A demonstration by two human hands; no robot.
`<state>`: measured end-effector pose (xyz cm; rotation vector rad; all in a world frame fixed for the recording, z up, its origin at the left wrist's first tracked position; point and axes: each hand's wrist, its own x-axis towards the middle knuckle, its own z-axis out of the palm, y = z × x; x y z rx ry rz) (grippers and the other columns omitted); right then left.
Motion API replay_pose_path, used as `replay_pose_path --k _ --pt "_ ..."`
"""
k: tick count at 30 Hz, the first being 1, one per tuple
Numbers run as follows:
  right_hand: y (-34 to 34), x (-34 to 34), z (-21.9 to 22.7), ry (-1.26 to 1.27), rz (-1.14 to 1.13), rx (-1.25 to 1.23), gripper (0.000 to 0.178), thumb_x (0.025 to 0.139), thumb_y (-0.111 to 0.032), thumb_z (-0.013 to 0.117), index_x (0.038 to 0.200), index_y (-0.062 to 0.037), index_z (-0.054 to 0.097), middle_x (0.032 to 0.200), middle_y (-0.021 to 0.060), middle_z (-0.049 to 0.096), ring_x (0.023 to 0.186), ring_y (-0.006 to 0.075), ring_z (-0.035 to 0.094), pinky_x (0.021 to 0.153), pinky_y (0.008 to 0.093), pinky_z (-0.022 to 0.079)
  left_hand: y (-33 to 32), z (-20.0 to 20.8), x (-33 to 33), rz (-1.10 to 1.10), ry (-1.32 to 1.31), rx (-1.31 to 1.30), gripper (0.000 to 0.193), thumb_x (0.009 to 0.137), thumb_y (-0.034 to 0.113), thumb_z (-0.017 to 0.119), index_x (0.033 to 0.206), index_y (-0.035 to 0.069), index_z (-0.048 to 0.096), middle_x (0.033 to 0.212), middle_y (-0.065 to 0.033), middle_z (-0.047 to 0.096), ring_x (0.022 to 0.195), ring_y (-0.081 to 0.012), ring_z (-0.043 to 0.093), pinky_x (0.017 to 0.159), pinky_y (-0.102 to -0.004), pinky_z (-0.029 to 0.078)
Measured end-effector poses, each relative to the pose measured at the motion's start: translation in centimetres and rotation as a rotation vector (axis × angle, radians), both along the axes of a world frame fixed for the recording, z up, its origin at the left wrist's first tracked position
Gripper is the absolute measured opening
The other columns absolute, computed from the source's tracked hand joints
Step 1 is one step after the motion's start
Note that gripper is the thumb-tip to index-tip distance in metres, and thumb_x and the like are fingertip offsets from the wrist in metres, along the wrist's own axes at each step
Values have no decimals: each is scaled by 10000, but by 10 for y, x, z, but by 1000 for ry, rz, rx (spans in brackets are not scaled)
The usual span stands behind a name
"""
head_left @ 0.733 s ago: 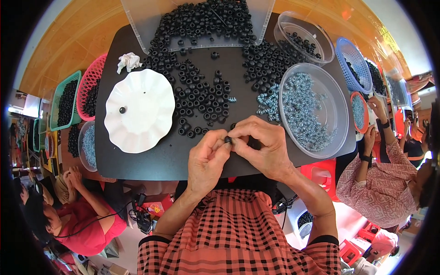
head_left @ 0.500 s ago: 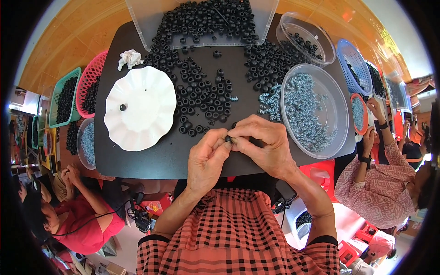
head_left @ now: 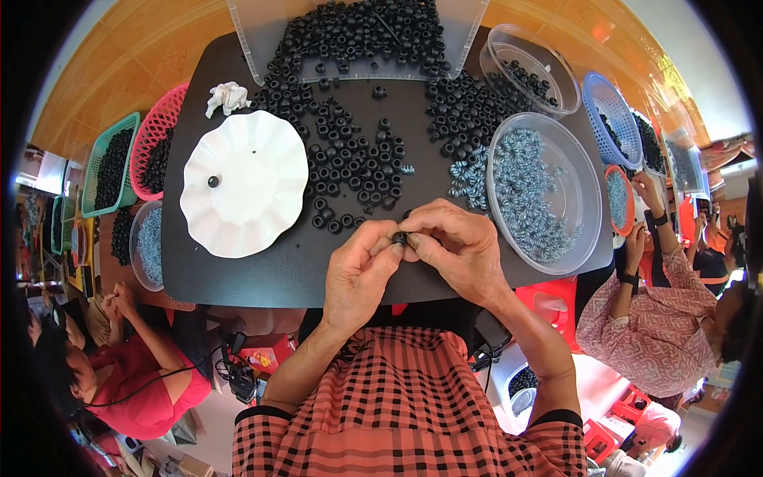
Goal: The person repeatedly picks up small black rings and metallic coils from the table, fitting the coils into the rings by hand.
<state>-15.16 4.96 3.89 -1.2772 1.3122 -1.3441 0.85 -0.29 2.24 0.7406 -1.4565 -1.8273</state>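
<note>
- Two hands, one small black piece [head_left: 399,238]: left hand [head_left: 359,269] and right hand [head_left: 459,242] pinch it narrowly, over the table's [head_left: 238,284] near edge.
- Just beyond, loose black rings [head_left: 366,168] lie scattered; plenty left, I'd judge.
- Off left, one dark bead [head_left: 213,181] sits on the white plate [head_left: 254,215]: little done, apparently.
- Right, blue coils [head_left: 520,195] heap in and beside a clear tub [head_left: 590,219].

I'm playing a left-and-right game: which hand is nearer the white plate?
Left. The left hand is to the right of the white plate, a little lower in the picture; the right hand is farther right.
</note>
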Motion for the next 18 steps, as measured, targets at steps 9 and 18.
replay_pose_path --k 9,18 --pt "0 -1 -1 -28 -4 -9 197 842 138 544 986 51 646 981 112 595 784 137 617 685 243 516 1 2 -2 9 -4 26 171 929 -8 505 1089 -23 566 872 -26 657 753 -9 535 657 -149 420" --pt "-1 6 0 47 -123 -19 136 774 36 660 906 0 669 909 69 659 739 96 602 644 223 495 2 1 -2 43 -28 -23 163 922 -6 532 1081 -19 568 836 -13 639 711 -1 511 601 -148 403"
